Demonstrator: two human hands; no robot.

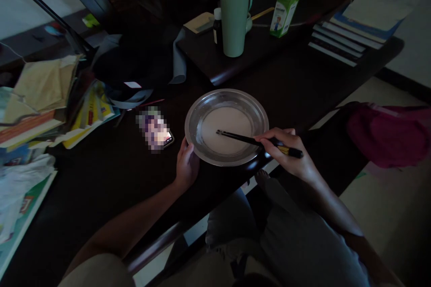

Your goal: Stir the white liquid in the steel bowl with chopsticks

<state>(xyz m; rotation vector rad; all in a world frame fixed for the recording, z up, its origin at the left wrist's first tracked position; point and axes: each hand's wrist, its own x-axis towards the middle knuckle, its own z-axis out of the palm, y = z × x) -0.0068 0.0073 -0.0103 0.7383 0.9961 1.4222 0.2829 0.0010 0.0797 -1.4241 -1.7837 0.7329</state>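
Observation:
A round metal bowl (192, 121) sits near the front edge of the dark table, with a pale, milky liquid (229, 119) in it. My left hand (187, 165) grips the bowl's near left rim, thumb on top and the other fingers mostly hidden below. In my right hand (288, 152) is a pair of black chopsticks (240, 137), pinched between thumb and fingers at the bowl's right side. They slant left over the bowl, their tips at the liquid; whether the tips are dipped in it, I cannot tell.
Left of the bowl lies a lit phone (156, 130). Books and papers (43, 85) crowd the left side. Behind the bowl stand a tall green tumbler (235, 13), a dark bottle (217, 29) and a green-white carton (283, 13). A book stack (357, 31) is at far right, above a magenta bag (387, 134).

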